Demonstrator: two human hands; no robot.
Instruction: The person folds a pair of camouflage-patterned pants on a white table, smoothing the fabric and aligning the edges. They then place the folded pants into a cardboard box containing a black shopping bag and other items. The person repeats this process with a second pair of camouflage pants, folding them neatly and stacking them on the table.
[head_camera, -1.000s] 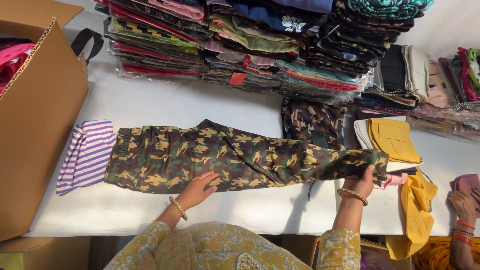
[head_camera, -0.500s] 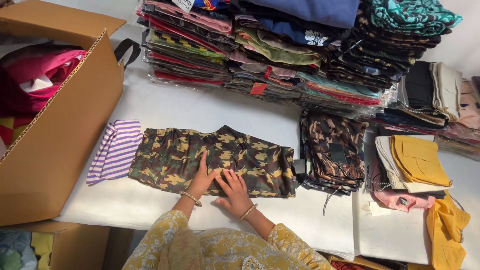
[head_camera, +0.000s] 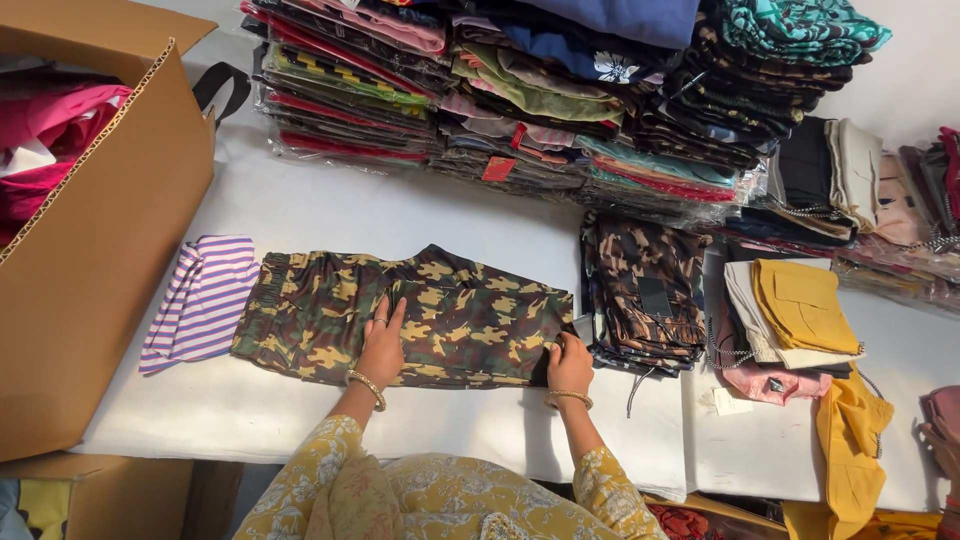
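Note:
Green camouflage trousers (head_camera: 330, 305) lie folded in half on the white table (head_camera: 400, 215). My left hand (head_camera: 383, 345) rests flat on their middle, fingers spread. At the folded right edge my right hand (head_camera: 570, 364) pinches the cloth. A purple-and-white striped garment (head_camera: 203, 297) lies just left of the trousers' waistband.
A big open cardboard box (head_camera: 110, 240) with pink clothes stands at the left. Stacks of bagged folded clothes (head_camera: 520, 100) fill the back. Dark camouflage trousers (head_camera: 645, 290), yellow and beige garments (head_camera: 800, 305) lie to the right. Another person's hand (head_camera: 940, 445) shows at the far right edge.
The trousers lay full length a second ago; my right hand carried the leg end leftward and folded them in half. It now sits at the fold's right edge.

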